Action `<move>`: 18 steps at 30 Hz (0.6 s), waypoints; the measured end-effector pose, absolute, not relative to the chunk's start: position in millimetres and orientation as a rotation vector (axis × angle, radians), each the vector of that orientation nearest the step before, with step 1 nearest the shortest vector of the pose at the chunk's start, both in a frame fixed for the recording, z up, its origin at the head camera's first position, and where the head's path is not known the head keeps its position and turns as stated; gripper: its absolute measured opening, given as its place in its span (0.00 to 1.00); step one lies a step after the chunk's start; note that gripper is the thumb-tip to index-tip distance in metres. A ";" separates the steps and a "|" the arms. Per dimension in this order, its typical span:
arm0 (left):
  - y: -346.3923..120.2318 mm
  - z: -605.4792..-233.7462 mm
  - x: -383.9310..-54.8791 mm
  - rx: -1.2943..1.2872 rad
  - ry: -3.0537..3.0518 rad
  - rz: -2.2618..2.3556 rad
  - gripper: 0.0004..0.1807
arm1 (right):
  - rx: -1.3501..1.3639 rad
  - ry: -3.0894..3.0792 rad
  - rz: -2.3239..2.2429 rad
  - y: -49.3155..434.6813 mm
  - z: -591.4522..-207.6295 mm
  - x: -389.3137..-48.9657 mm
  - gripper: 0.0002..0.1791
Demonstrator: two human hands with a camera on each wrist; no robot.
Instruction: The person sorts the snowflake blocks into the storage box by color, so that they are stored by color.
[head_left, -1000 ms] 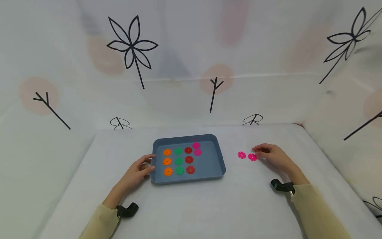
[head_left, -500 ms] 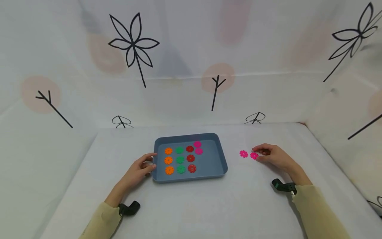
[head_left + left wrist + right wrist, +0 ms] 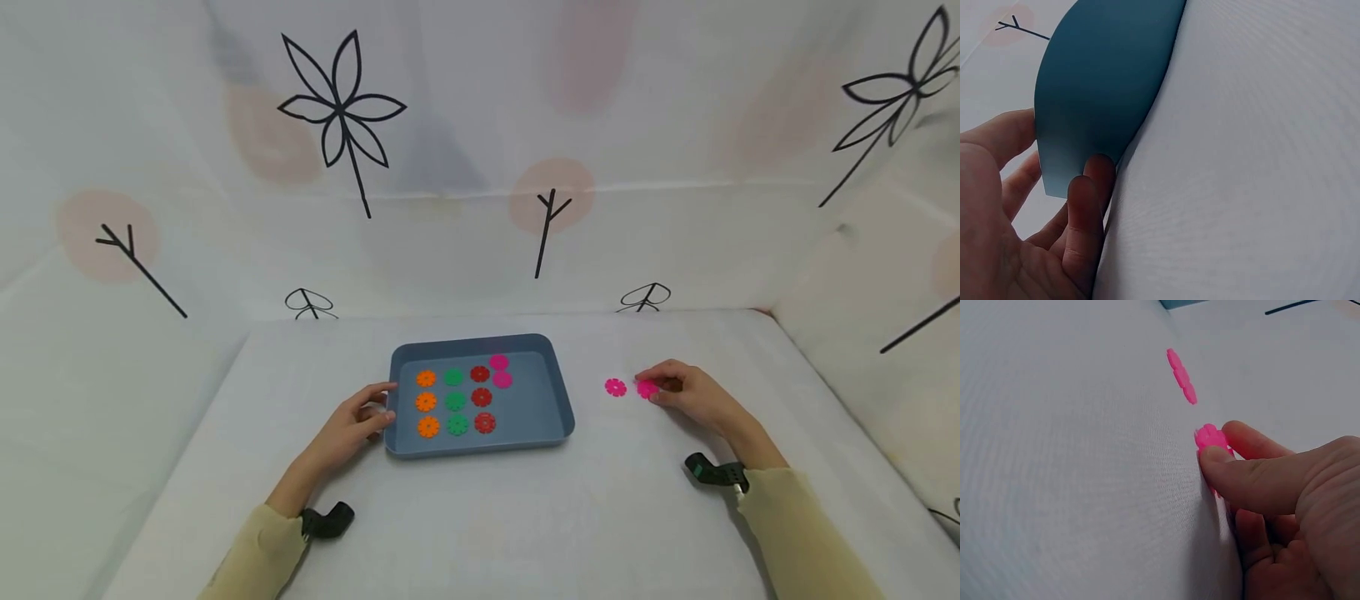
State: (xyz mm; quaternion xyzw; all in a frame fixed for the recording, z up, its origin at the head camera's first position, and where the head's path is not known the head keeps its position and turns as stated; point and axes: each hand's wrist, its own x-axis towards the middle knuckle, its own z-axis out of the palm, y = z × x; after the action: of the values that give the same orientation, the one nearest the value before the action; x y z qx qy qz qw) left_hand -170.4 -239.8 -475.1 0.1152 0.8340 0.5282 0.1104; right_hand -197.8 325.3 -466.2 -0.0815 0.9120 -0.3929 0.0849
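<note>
A blue-grey tray (image 3: 525, 408) lies mid-table in the head view. My left hand (image 3: 354, 425) holds its left end, thumb and fingers at the rim; the left wrist view shows the fingertips against the tray's outer wall (image 3: 1107, 81). On the tray, notched plastic discs form columns: orange (image 3: 426, 402), green (image 3: 455, 401), red (image 3: 482, 397) and two pink ones (image 3: 500, 371). To the right of the tray my right hand (image 3: 690, 393) pinches a pink notched disc (image 3: 1211, 437) between thumb and index finger, its edge tilted up. Another pink disc (image 3: 616, 387) lies flat beside it.
A white cloth (image 3: 480, 517) covers the table. Behind it and at both sides hangs a white backdrop (image 3: 450, 250) with black plant drawings. Each wrist wears a dark camera mount (image 3: 328, 521).
My right thumb and fingers have closed on the nearer pink disc and drawn it slightly right, away from the other one. The left hand stays at the tray; the head view shifts slightly.
</note>
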 end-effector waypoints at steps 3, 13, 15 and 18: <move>-239.7 -475.7 -171.3 0.335 2.451 1.550 0.28 | -0.241 2.722 -1.168 325.3 -466.7 -198.4 0.18; -239.7 -475.9 -171.9 0.328 2.437 1.554 0.28 | -0.198 2.711 -1.196 323.0 -467.6 -198.3 0.17; -239.9 -476.0 -171.7 0.328 2.439 1.552 0.28 | -0.187 2.718 -1.193 322.2 -467.5 -198.4 0.17; -239.7 -475.9 -171.4 0.328 2.435 1.556 0.29 | -0.167 2.727 -1.184 321.6 -467.8 -198.1 0.15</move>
State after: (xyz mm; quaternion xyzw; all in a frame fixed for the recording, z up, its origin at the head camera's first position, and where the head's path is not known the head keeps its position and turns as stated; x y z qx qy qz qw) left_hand -171.4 -239.7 -475.9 0.1121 0.8317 0.5312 0.1164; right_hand -198.1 321.6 -467.8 -0.0558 0.9128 -0.3961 0.0818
